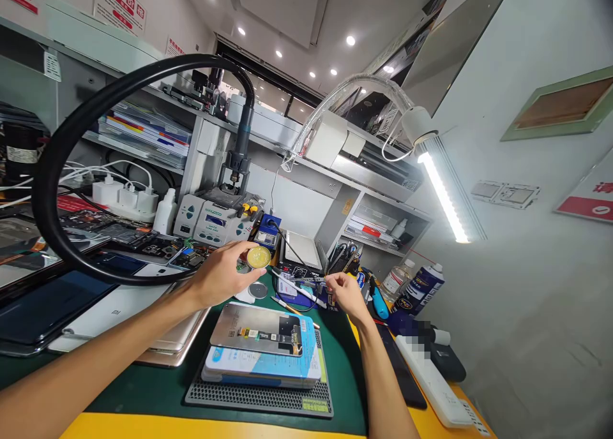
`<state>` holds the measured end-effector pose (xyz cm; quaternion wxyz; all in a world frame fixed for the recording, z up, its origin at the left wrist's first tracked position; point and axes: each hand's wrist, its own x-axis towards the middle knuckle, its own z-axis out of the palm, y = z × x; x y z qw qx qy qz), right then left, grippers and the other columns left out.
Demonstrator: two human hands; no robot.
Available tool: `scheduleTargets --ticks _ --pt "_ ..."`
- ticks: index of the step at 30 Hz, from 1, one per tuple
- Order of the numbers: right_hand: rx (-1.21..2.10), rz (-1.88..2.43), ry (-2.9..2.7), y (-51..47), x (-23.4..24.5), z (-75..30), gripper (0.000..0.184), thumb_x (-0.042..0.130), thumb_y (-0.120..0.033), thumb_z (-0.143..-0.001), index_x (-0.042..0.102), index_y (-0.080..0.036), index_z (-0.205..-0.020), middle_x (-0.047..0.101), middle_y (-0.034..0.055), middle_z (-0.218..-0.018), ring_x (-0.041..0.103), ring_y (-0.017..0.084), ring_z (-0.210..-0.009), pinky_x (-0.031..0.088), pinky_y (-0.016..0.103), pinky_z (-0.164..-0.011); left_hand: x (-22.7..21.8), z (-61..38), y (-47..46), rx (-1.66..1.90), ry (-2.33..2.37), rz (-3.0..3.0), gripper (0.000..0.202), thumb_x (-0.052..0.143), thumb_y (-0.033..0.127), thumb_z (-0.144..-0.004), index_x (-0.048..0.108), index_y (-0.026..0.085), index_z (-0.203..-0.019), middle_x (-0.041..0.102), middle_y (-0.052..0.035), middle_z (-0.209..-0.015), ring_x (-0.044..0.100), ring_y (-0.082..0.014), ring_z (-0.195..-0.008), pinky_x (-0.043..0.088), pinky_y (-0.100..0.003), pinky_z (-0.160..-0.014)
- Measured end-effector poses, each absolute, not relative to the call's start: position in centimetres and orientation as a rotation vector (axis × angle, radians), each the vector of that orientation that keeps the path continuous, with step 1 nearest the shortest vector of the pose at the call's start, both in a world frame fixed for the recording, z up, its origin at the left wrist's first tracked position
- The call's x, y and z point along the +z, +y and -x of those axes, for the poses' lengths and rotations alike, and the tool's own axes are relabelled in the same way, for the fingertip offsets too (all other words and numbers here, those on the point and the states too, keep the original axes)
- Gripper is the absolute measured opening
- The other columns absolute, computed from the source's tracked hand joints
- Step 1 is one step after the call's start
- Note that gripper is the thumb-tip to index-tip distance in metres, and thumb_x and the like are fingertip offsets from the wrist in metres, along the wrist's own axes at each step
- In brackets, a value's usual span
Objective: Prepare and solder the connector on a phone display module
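Observation:
My left hand [225, 274] holds a small open round tin of yellow paste [259, 257] between thumb and fingers, tilted towards me. Below it on the green mat lies a round lid [258, 290]. The fingertips of my right hand [345, 293] pinch a thin grey metal tool [310, 279], perhaps tweezers, which points left towards the tin. Its details are too small to make out. Nearer me, a phone screen [234, 327] lies back side up, its flex cable showing, on a blue and white box [258, 372]. That box rests on a grey perforated pad [258, 399].
Phones [115, 314] crowd the left side. Behind stands a rework station [215, 219], its black hose [52, 139] looping over the left arm. A pen-like white tool [304, 291] lies between the hands. Bottles and a spray can [421, 289] stand right, under a lit lamp [445, 196].

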<state>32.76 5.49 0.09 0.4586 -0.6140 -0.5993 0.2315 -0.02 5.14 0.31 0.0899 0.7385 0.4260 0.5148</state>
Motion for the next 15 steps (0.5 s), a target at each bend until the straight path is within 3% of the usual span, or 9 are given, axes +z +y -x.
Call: scheduleTargets --ticks 5,15 --pt "0.626 1.24 -1.123 4.6 2.3 -32.2 0.035 0.076 -0.05 -0.072 0.058 -0.02 -0.073 0.058 -0.0019 -0.063 0.052 0.013 -0.055 0.044 0.028 -0.05 0.3 -0.1 4.9 1.521 1.244 -2.22 0.043 0.07 0.048 -0.078 0.065 0.022 -0.113 0.074 -0.0072 -0.108 0.069 -0.0251 -0.094 0.055 -0.036 -0.084" --pt "0.865 0.917 -0.79 3.2 4.2 -30.7 0.029 0.079 -0.028 -0.067 0.052 -0.02 -0.069 0.052 -0.0043 -0.059 0.051 0.009 -0.051 0.043 0.02 -0.041 0.1 -0.5 4.2 1.505 1.137 -2.301 0.047 0.07 0.05 -0.08 0.063 0.021 -0.116 0.071 -0.0073 -0.107 0.067 -0.026 -0.097 0.053 -0.037 -0.087"
